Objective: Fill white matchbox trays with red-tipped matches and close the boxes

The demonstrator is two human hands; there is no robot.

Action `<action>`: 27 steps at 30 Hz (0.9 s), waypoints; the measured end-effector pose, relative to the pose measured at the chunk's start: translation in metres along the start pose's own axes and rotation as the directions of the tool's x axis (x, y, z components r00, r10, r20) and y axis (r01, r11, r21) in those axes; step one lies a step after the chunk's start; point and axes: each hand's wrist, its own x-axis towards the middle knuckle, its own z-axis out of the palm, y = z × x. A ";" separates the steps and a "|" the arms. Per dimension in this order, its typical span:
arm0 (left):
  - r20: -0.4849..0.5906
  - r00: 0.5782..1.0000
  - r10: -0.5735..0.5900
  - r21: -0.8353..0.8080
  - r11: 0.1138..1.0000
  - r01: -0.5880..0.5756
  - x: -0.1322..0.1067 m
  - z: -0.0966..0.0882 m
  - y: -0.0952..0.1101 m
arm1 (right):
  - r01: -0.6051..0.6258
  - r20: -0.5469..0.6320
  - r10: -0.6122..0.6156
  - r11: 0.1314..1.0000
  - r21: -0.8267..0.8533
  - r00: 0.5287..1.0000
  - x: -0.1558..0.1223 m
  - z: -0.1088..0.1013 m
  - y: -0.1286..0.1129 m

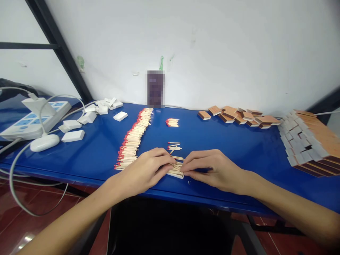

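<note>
My left hand [148,168] and my right hand [209,166] meet near the front edge of the blue table [228,148]. Both have their fingers curled around a small white matchbox tray [175,173] filled with matches, pinching it from either side. A few loose red-tipped matches [174,146] lie just behind the tray. A long row of matches [134,140] runs from the left of my left hand back toward the wall. A small bundle of matches [172,122] lies farther back.
White inner trays [73,135] lie scattered at the left by a power strip [32,118] and a white adapter [44,142] with cables. Orange matchbox sleeves [239,115] lie at the back right. A stacked block of matchboxes [310,141] stands at the far right.
</note>
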 end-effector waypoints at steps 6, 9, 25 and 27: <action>0.021 0.999 -0.035 -0.070 0.997 0.036 -0.001 -0.005 0.002 | -0.066 0.093 0.063 0.997 0.027 0.994 0.004 -0.009 0.001; 0.039 0.998 -0.041 -0.081 0.996 0.044 0.000 -0.007 0.002 | -0.080 0.127 0.073 0.995 0.051 0.989 0.004 -0.010 0.003; 0.057 0.998 -0.039 -0.093 0.995 0.044 -0.008 -0.009 0.010 | -0.248 0.138 0.223 0.945 0.213 0.965 0.016 -0.009 0.005; 0.059 0.997 -0.046 -0.074 0.996 0.050 -0.011 -0.009 0.009 | -0.252 0.146 0.223 0.941 0.226 0.964 0.018 -0.008 0.003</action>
